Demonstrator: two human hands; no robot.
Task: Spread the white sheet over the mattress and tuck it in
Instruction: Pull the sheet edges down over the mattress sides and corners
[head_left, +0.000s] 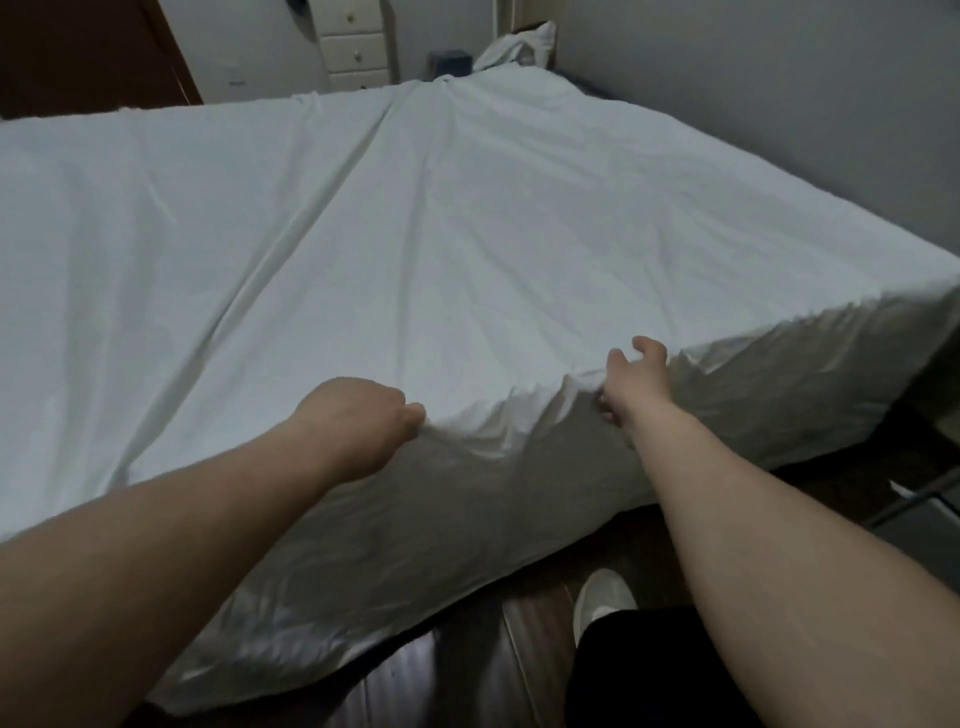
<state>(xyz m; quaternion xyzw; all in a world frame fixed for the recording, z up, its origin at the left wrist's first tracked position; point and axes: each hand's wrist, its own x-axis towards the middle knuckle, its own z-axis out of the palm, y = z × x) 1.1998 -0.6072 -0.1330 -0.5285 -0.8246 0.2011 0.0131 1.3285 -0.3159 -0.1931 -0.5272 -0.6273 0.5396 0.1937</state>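
The white sheet (467, 218) covers the whole mattress top and hangs down its near side toward the dark wood floor (467, 675). At the near edge, the left hand (348, 415) is curled into a fist bunching the sheet, while the right hand (636, 382) pinches a fold, upper fingers loosely spread.

White sheet (467, 208) covers the mattress, draping its edge.

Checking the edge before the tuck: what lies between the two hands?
In the head view, only bunched sheet along the mattress edge lies between the left hand and the right hand; nothing else.
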